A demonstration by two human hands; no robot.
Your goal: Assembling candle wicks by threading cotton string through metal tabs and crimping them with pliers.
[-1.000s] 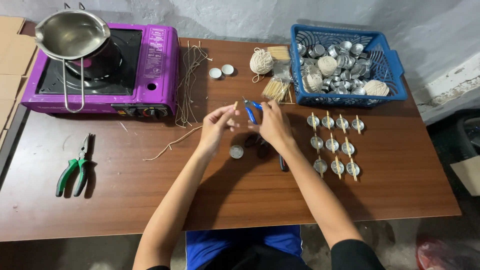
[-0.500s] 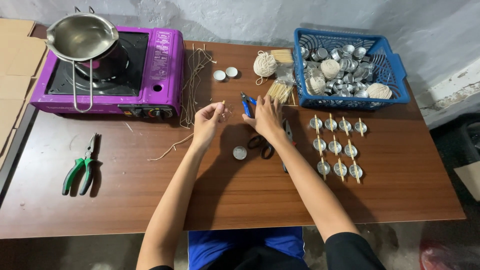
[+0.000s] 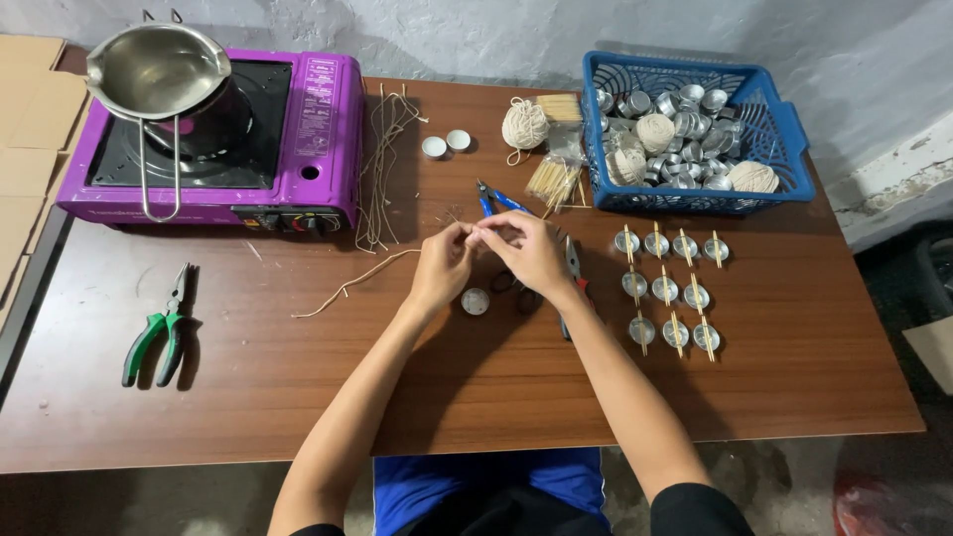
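My left hand [image 3: 444,263] and my right hand [image 3: 524,248] meet above the middle of the brown table [image 3: 298,387], fingertips pinched together on a thin piece of wick string [image 3: 347,286] that trails off to the left across the wood. Just below the hands sits a small round metal cup [image 3: 476,301]. Dark-handled scissors lie partly hidden under my right hand. Blue-handled pliers [image 3: 496,201] rest just beyond the hands.
A purple portable stove [image 3: 308,129] with a steel pot [image 3: 159,69] stands back left. Green pliers [image 3: 159,333] lie front left. A blue basket [image 3: 784,134] holds metal cups and string balls. Several cups with sticks [image 3: 667,288] stand in rows at right. Cut wicks [image 3: 382,149], another string ball [image 3: 524,124].
Both hands stay together over the table's middle, working the string between the fingertips. The view has shifted slightly; nothing else has moved.
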